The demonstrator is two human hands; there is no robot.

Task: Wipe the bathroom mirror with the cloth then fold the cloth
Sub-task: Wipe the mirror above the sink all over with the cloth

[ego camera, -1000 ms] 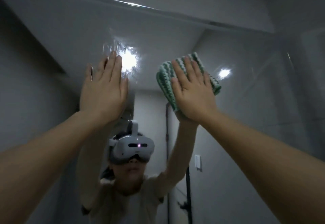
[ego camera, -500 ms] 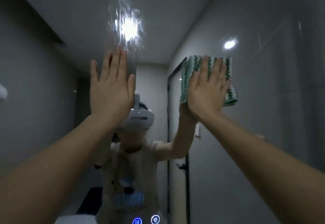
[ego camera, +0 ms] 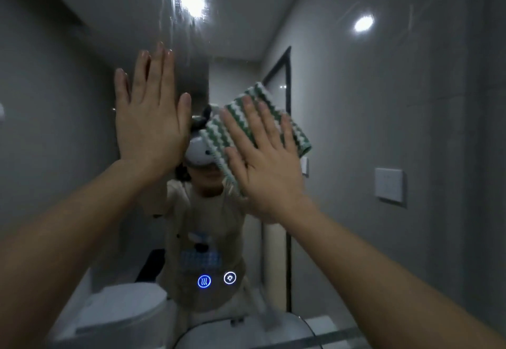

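Observation:
The bathroom mirror (ego camera: 356,129) fills the view, with wet streaks near the reflected ceiling light at the top. A folded green-and-white zigzag cloth (ego camera: 227,135) lies flat against the glass at centre right. My right hand (ego camera: 262,159) presses on it with the palm flat and fingers spread, so the cloth's middle is covered. My left hand (ego camera: 150,113) rests flat on the bare glass to the left of the cloth, fingers up and apart, holding nothing.
Two lit touch icons (ego camera: 216,280) glow low on the mirror. A person wearing a headset is reflected behind my hands. A white toilet (ego camera: 120,313) and a basin rim (ego camera: 246,329) show at the bottom, a wall switch (ego camera: 388,184) at right.
My right hand has slid the cloth down the mirror from near the top edge to mid-height and tilted it. My left hand moved down too, and the view dropped.

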